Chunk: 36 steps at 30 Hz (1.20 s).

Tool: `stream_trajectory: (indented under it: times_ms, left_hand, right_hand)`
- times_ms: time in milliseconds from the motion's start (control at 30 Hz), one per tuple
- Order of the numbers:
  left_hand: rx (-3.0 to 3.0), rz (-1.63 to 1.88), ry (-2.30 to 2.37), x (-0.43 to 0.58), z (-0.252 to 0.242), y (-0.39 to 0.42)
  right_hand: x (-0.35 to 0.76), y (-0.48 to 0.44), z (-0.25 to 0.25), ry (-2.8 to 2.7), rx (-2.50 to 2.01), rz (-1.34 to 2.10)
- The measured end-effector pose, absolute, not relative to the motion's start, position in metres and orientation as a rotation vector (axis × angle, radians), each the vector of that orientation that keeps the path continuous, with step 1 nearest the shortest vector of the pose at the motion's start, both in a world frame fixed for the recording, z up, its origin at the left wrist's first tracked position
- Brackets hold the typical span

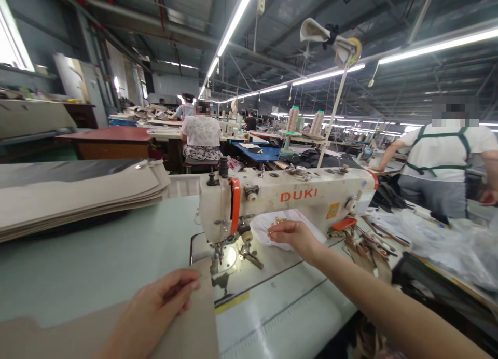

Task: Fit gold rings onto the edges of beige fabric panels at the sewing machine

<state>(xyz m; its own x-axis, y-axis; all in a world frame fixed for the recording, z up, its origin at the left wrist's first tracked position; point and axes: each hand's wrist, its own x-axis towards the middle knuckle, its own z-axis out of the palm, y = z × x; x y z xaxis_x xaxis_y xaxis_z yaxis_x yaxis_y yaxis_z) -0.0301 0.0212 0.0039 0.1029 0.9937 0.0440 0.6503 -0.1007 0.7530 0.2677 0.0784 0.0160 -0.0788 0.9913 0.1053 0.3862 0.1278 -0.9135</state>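
Note:
My left hand [153, 309] lies on a flat beige fabric piece [194, 328], fingers pressed on its top edge just in front of the presser foot [215, 260] of a white DUKI sewing machine [288, 198]. My right hand [293, 234] reaches under the machine's arm to a white plastic bag [268, 225] holding small gold-coloured metal parts [280, 220]. Its fingers are bunched at the bag's opening, and I cannot make out whether they hold a part.
A stack of beige panels [78, 195] rests on the table at the left. Thread cones [292, 119] stand behind the machine. Brown straps [369, 252] and clear plastic [447, 239] lie at the right. A person in a green apron [443, 162] works at the right, another sits ahead [201, 136].

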Motion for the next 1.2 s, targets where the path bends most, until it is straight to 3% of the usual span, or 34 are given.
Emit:
stream_trajectory:
  times_ms: [333, 700, 1033, 1200]
  left_hand:
    - [1.822, 0.878, 1.453, -0.030, 0.004, 0.007]
    - [1.658, 0.969, 1.325, -0.026, -0.004, 0.002]
    - [1.631, 1.001, 1.388, -0.023, -0.005, 0.001]
    - [1.753, 1.019, 1.436, -0.022, -0.004, -0.001]
  right_hand:
    - [0.218, 0.032, 0.015, -1.330, -1.025, 1.530]
    - [0.157, 0.032, -0.019, -1.501, -1.031, 1.599]
    - [0.150, 0.032, -0.010, -1.406, -0.981, 1.787]
    - [0.145, 0.036, -0.023, -1.451, -1.058, 1.647]
